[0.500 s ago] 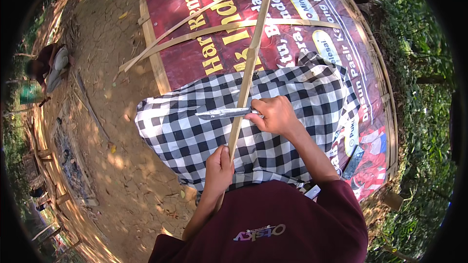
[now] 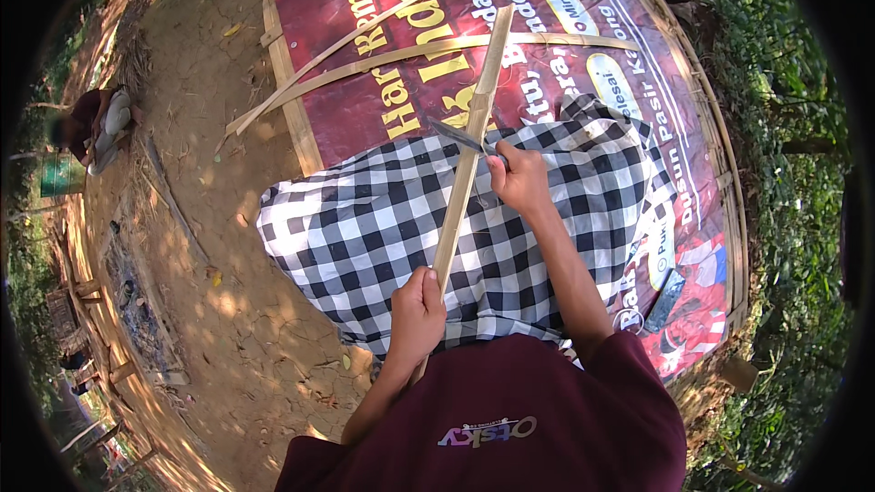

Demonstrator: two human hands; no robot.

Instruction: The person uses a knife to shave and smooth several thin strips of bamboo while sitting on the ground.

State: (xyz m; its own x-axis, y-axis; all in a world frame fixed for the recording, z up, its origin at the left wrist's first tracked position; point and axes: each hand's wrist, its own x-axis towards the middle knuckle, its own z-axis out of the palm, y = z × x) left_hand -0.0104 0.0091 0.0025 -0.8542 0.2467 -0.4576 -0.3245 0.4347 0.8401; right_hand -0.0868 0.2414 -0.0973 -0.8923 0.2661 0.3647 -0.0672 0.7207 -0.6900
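Observation:
A long pale bamboo strip (image 2: 463,180) slants up and away from my lap. Near its lower end my left hand (image 2: 418,312) is wrapped round it, thumb on top. My right hand (image 2: 521,178) grips a knife (image 2: 458,135) by the handle, most of which the fingers hide. The dark blade lies across the strip above its middle, its tip pointing left and away from me. Black and white checkered cloth (image 2: 365,237) covers my legs under the strip.
A red printed banner (image 2: 337,55) edged with bamboo slats lies ahead. Two thin bamboo strips (image 2: 383,64) cross on it. A dark flat block (image 2: 665,299) rests at its right. On the left, a person (image 2: 105,128) sits on the bare earth; plants (image 2: 793,246) grow at right.
My right hand has slid the knife away from me along the strip, and the blade has tilted. My left hand keeps its hold, shifted only slightly.

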